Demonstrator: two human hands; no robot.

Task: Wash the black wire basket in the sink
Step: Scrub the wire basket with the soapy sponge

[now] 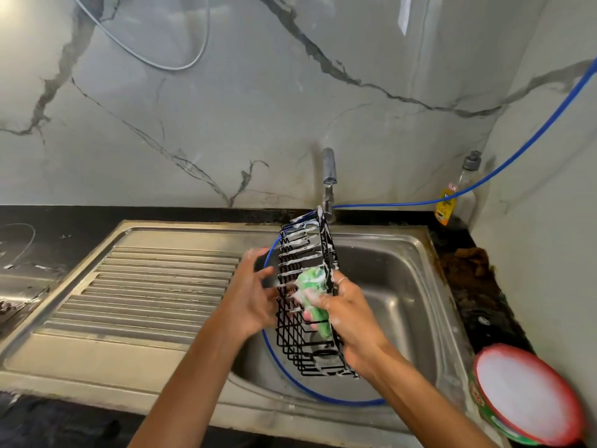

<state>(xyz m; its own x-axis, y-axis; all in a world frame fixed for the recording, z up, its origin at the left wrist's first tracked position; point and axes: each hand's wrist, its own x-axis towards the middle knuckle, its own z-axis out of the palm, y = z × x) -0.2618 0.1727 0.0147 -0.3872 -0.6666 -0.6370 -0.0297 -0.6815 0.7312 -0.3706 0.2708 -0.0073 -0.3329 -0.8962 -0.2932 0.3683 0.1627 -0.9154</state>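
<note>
The black wire basket [298, 345] stands on end over the steel sink [397, 263], its upper wires coated with white foam. My left hand [250, 291] holds its left side, fingers curled around the wires. My right hand [344, 313] grips a green scrubber [311, 279], soapy with foam, pressed against the basket's wires. The tap [329, 176] stands right behind the basket's top; no water stream shows.
A ribbed steel drainboard [145, 295] lies left of the basin. A blue hose [326, 397] loops through the sink and runs up the right wall. A dish soap bottle [452, 195] stands in the back corner. A red-rimmed round soap tub [526, 396] sits front right.
</note>
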